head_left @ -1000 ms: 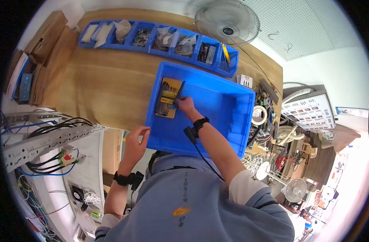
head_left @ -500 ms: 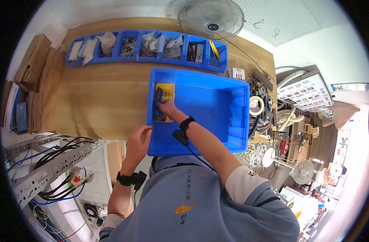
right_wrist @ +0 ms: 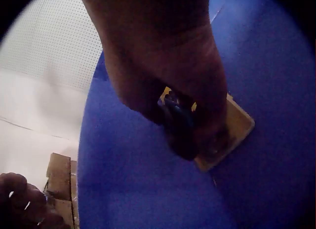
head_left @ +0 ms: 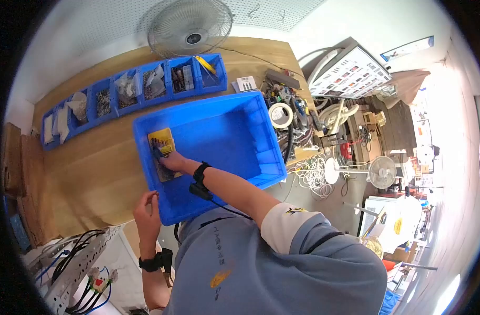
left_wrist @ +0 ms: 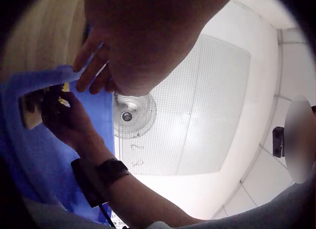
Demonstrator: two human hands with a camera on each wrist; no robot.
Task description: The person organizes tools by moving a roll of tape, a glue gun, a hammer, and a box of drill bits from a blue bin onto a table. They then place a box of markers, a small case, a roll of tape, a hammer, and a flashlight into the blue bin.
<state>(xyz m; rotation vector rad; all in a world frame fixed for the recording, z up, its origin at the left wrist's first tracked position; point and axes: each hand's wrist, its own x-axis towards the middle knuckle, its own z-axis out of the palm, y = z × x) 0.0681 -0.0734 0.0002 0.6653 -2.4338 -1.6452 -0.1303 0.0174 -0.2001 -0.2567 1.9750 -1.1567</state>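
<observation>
A large blue plastic bin (head_left: 213, 118) stands at the table's front edge. Near its left wall lies a yellow tool case (head_left: 168, 137) with a row of dark slim pieces in it. My right hand (head_left: 172, 161) is down in the bin over this case, gripping a dark, slim tool (right_wrist: 177, 115) whose kind is too shadowed to tell. The palm and fingers hide much of the case in the right wrist view. Outside the bin, my left hand (head_left: 146, 212) has its loosely bent fingertips close to the front left rim and holds nothing.
Behind the bin runs a row of blue compartments (head_left: 109, 100) with bags and small metal parts. A fan (head_left: 192, 38) stands at the back. To the right are a tape roll (head_left: 280, 115) and cluttered tools; cardboard (head_left: 32, 178) stands at far left.
My right hand has moved left with the dark tool, from beside the yellow case to over it. My left hand stays near the rim. The head view has turned, shifting the scene leftward.
</observation>
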